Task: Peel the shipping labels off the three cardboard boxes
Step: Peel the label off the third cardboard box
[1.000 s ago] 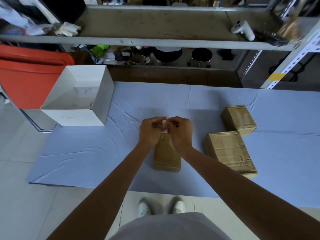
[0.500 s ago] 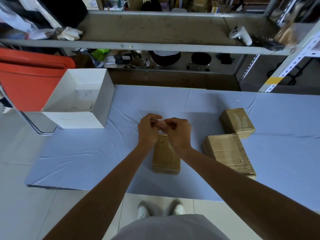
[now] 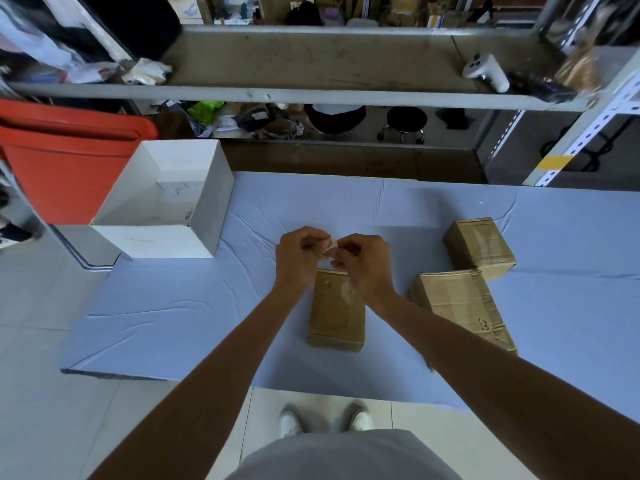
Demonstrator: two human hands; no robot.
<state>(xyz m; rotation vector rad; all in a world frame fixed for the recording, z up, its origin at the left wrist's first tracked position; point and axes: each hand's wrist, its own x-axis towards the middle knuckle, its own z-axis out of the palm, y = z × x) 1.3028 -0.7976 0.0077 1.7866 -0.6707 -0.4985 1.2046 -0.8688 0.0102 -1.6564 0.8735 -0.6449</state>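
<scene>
I read the left hand (image 3: 299, 258) and right hand (image 3: 363, 266) as both pinching one small pale scrap (image 3: 330, 250), probably a label, just above the far end of the near box (image 3: 336, 313) on the worktop (image 3: 173, 323). No label shows on that box top, nor on the right box (image 3: 457, 306) or far box (image 3: 479, 245), so I judge peeling nearly done. Hidden box sides and the scrap's print cannot be checked.
</scene>
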